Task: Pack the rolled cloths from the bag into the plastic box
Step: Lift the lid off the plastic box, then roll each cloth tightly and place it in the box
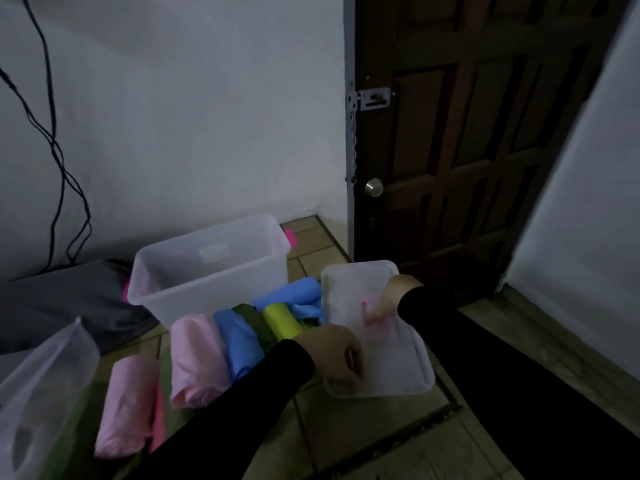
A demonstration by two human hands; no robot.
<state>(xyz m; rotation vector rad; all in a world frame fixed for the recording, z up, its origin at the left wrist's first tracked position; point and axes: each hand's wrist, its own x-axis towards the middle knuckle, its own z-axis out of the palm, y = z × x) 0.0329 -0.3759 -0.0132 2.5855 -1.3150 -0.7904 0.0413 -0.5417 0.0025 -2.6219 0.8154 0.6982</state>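
Two hands are showing in the head view, both in black sleeves, both on the lid (388,362) lying on the tiled floor (346,427) right of the cloths. The left hand (341,355) is curling its fingers over the lid's near left edge and gripping it. The right hand (388,299) is reaching under or behind the translucent lid at its right edge; its fingers are showing only as a pink blur through the plastic, apparently gripping that edge.

The box (211,268) is standing open and upright by the wall, just behind the cloths. Its interior is looking bare, though the frosted walls are making the bottom hard to read. Something bright pink (290,237) is peeking out past its far right corner, mostly hidden.

The rolled cloths are lying on the floor outside the box: a pink roll (126,403) at left, a second pink roll (195,362), a blue roll (239,344), a dark green roll (256,323) partly buried, a yellow-green roll (280,320), and loose blue cloth (294,296) behind. The left forearm is crossing over the near ends of several.

The bag (41,393) is sitting at lower left, cut off by the frame edge. A grey fabric heap (62,299) is lying beside the wall, dim and indistinct. A dark wooden door (467,133) is standing at right.
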